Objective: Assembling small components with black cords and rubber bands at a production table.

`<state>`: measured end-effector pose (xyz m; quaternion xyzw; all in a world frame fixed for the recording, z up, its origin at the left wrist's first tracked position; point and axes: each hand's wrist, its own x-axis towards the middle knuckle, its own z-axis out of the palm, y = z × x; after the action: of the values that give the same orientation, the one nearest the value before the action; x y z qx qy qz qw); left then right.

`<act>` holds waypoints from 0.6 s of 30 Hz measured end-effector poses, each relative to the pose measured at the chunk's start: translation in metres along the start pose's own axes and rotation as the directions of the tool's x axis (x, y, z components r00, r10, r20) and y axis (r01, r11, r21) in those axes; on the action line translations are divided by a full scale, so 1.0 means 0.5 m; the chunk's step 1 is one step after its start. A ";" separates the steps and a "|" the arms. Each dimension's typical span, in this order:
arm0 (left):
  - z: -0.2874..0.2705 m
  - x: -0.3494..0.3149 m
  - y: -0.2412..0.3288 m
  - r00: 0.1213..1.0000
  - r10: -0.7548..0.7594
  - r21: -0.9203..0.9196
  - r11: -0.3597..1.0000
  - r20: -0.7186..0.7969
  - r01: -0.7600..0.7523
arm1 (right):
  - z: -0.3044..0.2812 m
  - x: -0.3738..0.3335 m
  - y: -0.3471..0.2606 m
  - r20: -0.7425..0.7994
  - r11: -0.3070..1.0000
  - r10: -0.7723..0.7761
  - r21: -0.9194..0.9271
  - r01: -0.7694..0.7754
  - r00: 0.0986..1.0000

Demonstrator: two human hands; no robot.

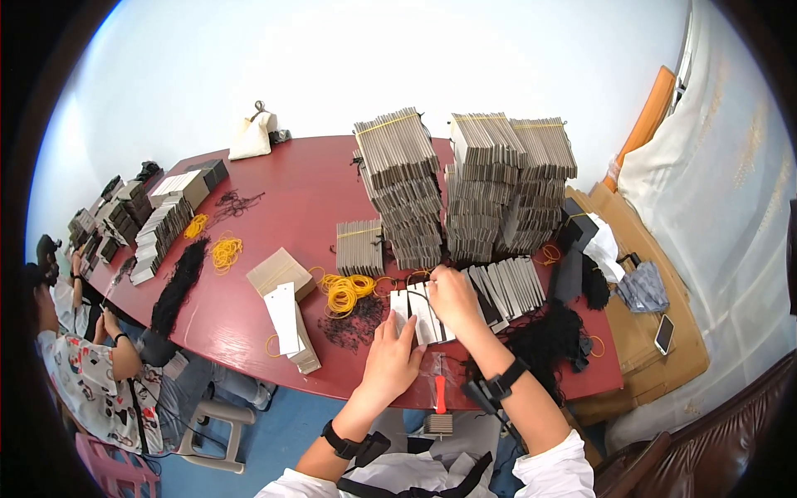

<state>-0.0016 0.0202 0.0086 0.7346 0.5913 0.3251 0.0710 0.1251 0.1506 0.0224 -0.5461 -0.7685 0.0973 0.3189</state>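
Note:
In front of me, white hang tags point(422, 315) lie in a fanned row by the table's front edge. My left hand point(393, 357) has its fingers and thumb closed on the lower end of the leftmost white tag point(399, 305). My right hand point(452, 297) is curled over the top of the tags, its fingertips pinched at a thin black cord point(415, 279) that loops there; the exact grip is partly hidden. Grey-edged tags point(510, 286) continue the row beyond my right wrist. A red-handled tool point(440, 392) lies just below the tags.
Tall banded stacks of tags point(403, 183) stand behind my hands. Yellow rubber bands point(347, 292) and loose black cords point(353, 325) lie left; a black cord bundle point(540, 344) lies right. A phone point(664, 334) rests on cardboard. Another person point(108, 373) sits at far left.

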 end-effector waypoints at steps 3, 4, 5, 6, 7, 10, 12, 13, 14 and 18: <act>0.005 0.009 0.002 1.000 -0.007 0.027 1.000 0.011 0.007 | -0.001 0.049 0.009 0.140 0.978 0.157 -0.157 -0.135 0.978; 0.006 0.012 0.003 0.999 -0.009 0.033 0.999 0.031 0.008 | 0.002 0.061 0.008 0.133 0.983 0.139 -0.142 -0.120 0.981; 0.007 0.015 0.003 1.000 -0.012 0.030 1.000 0.029 0.011 | 0.004 0.072 0.007 0.185 0.976 0.183 -0.149 -0.157 0.966; 0.008 0.018 0.004 1.000 -0.006 -0.029 1.000 0.022 0.007 | 0.005 0.079 0.005 0.247 0.960 0.256 -0.180 -0.215 0.935; 0.010 0.019 0.005 1.000 -0.008 -0.078 0.997 0.026 0.010 | 0.005 0.084 0.002 0.237 0.969 0.225 -0.160 -0.191 0.945; 0.014 0.024 0.007 1.000 -0.007 -0.164 0.987 0.002 0.007 | -0.003 0.093 -0.014 0.119 0.982 0.183 0.032 -0.188 0.976; 0.016 0.026 0.006 1.000 -0.010 -0.194 0.981 0.008 0.011 | -0.009 0.099 -0.032 0.109 0.946 0.029 0.318 -0.063 0.994; 0.018 0.028 0.005 1.000 -0.003 -0.167 0.986 0.024 0.007 | -0.012 0.103 -0.042 0.092 0.828 -0.078 0.561 0.013 0.993; 0.019 0.029 0.004 1.000 0.008 -0.134 0.991 0.026 -0.005 | -0.017 0.100 -0.046 0.039 0.795 -0.173 0.595 0.116 0.984; 0.028 0.031 0.004 0.999 -0.006 -0.152 0.988 -0.033 0.001 | -0.044 0.076 -0.038 0.100 0.991 -0.030 0.136 0.016 0.995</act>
<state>0.0094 0.0380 0.0047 0.7205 0.5672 0.3812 0.1175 0.1157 0.1731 0.0636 -0.5085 -0.7818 0.1733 0.3166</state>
